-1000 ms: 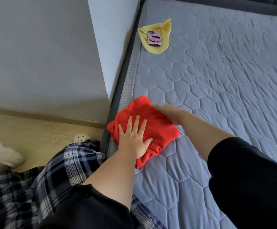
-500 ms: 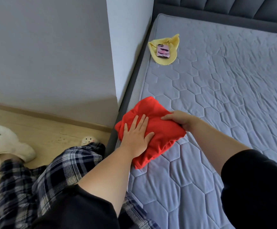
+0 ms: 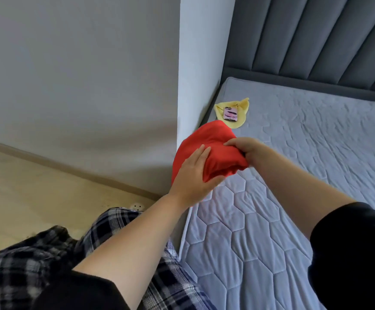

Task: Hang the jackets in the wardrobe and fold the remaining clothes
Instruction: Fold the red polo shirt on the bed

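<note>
A folded red garment (image 3: pixel 215 142) is lifted off the grey quilted mattress (image 3: pixel 294 175), near its left edge. My left hand (image 3: pixel 193 173) holds its near side, fingers flat on top and thumb underneath. My right hand (image 3: pixel 247 148) grips the right side of the bundle, fingers curled round the fabric. Part of the garment is hidden under both hands.
A yellow cloth (image 3: pixel 240 115) with a pink phone (image 3: pixel 230 113) on it lies near the mattress's far left corner. A white wall corner (image 3: pixel 200 86) stands just left of the bed. The dark padded headboard (image 3: pixel 316 41) is behind. Wooden floor (image 3: pixel 36 186) lies to the left.
The red garment, pressed flat on the mattress before, is now lifted clear of it between both hands. The view has tilted up toward the headboard.
</note>
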Tool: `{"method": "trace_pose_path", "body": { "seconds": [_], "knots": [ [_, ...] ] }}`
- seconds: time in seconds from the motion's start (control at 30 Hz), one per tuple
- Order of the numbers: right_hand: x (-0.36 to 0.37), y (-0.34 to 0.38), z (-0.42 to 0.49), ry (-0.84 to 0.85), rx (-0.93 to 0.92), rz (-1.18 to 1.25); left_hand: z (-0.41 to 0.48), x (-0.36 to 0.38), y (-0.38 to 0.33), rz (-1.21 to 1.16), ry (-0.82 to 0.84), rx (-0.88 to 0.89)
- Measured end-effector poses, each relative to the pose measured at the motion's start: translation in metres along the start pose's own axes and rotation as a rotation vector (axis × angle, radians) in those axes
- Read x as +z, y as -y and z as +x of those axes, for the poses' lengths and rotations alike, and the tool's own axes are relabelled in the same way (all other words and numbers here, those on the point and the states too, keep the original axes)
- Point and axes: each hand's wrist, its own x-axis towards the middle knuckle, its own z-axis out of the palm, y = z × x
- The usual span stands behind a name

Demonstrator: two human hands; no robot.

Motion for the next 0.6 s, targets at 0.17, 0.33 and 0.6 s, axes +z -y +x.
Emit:
{"method": "trace_pose_path", "body": {
  "seconds": [0.17, 0.33, 0.6],
  "knots": [
    [0.035, 0.032, -0.038, -0.059, -0.061, 0.044, -0.015, -0.04, -0.006, 0.405, -0.203, 0.062],
    [0.095, 0.066, -0.067, 0.011, -0.074, 0.127, -0.02, -0.109, 0.012, 0.426, -0.326, -0.011],
    [0.236, 0.116, -0.078, 0.449, -0.22, 0.23, -0.045, -0.271, 0.077, 0.532, -0.282, -0.304]
  ]
}}
